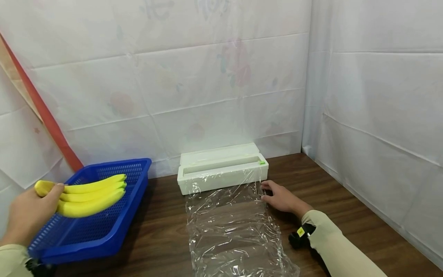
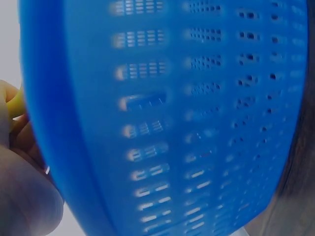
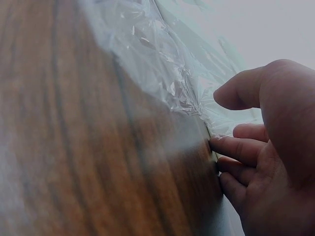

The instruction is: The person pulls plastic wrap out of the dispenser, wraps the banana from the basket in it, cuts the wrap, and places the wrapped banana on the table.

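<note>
My left hand point(image 1: 32, 213) grips a bunch of yellow bananas point(image 1: 91, 206) by its stem end, thumb on top. The bunch hangs over a blue plastic basket point(image 1: 77, 252). In the left wrist view the basket's slotted wall point(image 2: 172, 123) hides most of the bananas. My right hand point(image 1: 282, 198) rests at the right edge of a crinkled sheet of cling film point(image 1: 232, 231), close to the front of a white cling film box point(image 1: 221, 182). Seen from the right wrist, thumb and fingers stand apart, with fingertips right at the film's edge point(image 3: 189, 101).
The film runs from the box toward me over the dark wooden table point(image 1: 162, 231). A small green piece point(image 1: 261, 162) sits on the box's right end. White printed sheeting point(image 1: 207, 96) walls the back and right side. A red strip point(image 1: 45, 111) slants down behind the basket.
</note>
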A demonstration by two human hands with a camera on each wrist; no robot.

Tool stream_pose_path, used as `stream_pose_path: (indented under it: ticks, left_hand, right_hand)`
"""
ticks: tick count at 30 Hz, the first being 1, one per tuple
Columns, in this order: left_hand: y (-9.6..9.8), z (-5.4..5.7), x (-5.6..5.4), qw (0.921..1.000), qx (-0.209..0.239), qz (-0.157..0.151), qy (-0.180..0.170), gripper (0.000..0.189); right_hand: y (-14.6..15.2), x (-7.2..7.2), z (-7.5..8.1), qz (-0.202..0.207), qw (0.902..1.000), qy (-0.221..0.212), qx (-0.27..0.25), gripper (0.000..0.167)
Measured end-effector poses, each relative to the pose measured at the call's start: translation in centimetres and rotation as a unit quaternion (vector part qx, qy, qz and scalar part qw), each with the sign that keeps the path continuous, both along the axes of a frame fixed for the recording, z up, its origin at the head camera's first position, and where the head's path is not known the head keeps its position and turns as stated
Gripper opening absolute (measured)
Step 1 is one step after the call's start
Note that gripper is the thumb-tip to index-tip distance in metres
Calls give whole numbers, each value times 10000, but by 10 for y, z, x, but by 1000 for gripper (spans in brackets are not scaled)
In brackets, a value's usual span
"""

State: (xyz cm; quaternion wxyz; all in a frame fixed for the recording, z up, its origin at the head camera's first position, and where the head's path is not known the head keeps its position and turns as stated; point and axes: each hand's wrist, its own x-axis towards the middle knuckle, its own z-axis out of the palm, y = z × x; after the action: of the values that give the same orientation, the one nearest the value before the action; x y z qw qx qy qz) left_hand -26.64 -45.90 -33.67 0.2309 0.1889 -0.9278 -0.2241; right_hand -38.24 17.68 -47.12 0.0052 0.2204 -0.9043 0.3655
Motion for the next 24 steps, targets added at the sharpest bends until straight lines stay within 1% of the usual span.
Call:
stream_pose_path:
  ticks: [6, 11, 15, 17, 21, 24]
  left_hand:
    - [8, -1, -3, 9988, 112, -361, 296, 53]
    - [18, -2, -6, 9972, 91, -518, 539, 51]
    - [25, 0, -6, 9953, 116, -704, 662, 49]
    - [29, 0, -6, 9949, 246, -749, 633, 50]
    - [40, 0, -8, 9951, 464, -714, 498, 54]
    - [48, 0, -9, 9950, 501, -731, 456, 56]
  right_hand:
    - [1, -2, 2, 18, 9999, -58, -110, 50]
    - [1, -4, 3, 71, 9993, -188, -326, 49]
    - [2, -4, 3, 33, 9983, -346, -465, 51]
    - [3, -3, 3, -11, 9980, -393, -505, 51]
    - [6, -1, 6, -46, 9982, -326, -495, 51]
    - [9, 1, 7, -71, 9983, -273, -507, 50]
